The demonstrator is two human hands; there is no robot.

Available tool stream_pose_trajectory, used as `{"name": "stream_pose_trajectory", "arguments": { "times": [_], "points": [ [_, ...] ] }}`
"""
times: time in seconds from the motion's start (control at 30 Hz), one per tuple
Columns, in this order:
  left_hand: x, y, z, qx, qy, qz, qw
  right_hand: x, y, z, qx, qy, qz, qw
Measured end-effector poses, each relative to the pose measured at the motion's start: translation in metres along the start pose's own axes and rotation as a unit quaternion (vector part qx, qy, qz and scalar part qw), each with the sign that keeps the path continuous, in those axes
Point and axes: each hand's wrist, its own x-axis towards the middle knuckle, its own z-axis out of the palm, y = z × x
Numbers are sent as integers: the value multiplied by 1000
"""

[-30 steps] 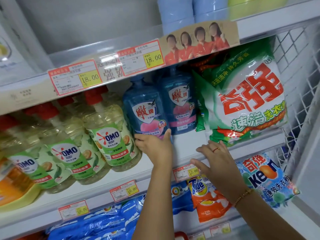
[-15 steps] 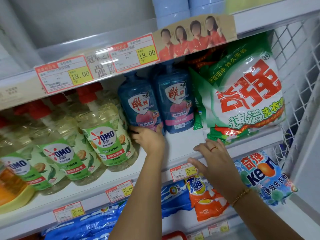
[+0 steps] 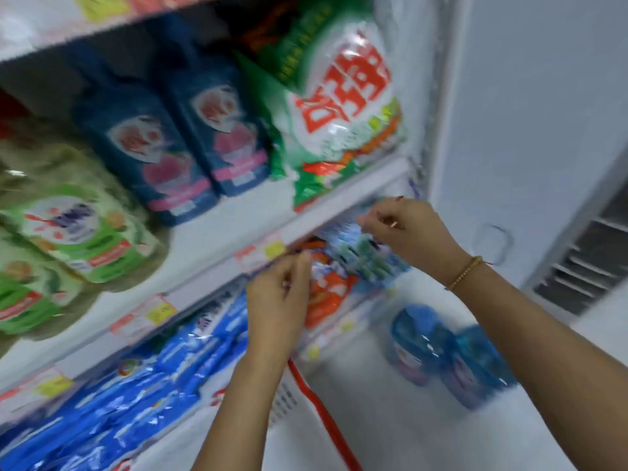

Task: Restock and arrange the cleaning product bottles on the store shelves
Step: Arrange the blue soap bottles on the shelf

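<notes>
Whole view is smeary because the head has swung down and to the right. Biggest thing is the shelf (image 3: 238, 226), with the green and white washing powder bag (image 3: 343, 107) at upper middle of the frame. Left of it, the two dark blue bottles (image 3: 149, 158) stand side by side, touching. Two more blue bottles (image 3: 452, 355) are in the lower right, apparently on the floor, well apart from the shelf. The left hand (image 3: 278, 300) has let go of the shelved bottle and dropped to centre frame, fingers loosely curled, nothing in it as far as I can see. The right hand (image 3: 404, 229) has come off the shelf edge too, loose and apparently empty. My guess: that bottle's placed, and the floor pair are next.
</notes>
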Motion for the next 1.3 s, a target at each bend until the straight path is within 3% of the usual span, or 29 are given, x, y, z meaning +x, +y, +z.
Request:
{"name": "stream_pose_trajectory", "arguments": {
  "times": [0.13,0.23,0.37,0.47,0.67,0.83,1.1,1.3],
  "points": [
    [-64,-30,72,36,-206,-77,975,-93,70,-38,-88,-20,193,977],
    [-78,-35,113,2,-324,-115,939,-151,115,-32,-85,-27,303,949],
    [-65,-34,150,-66,-379,-57,921,-180,134,-1,-91,-24,302,949],
    [-51,-59,178,-58,-440,-51,894,-179,141,12,-101,-14,271,957],
    [-28,-86,201,-19,-503,-8,864,-185,156,12,-84,26,287,954],
    [-41,-104,200,16,-482,-36,875,-205,153,25,-37,92,315,944],
    [-75,-113,190,-7,-385,-70,920,-242,157,59,104,223,414,876],
    [-86,-100,186,-9,-337,-85,938,-252,165,69,113,240,392,881]
  ]
}}
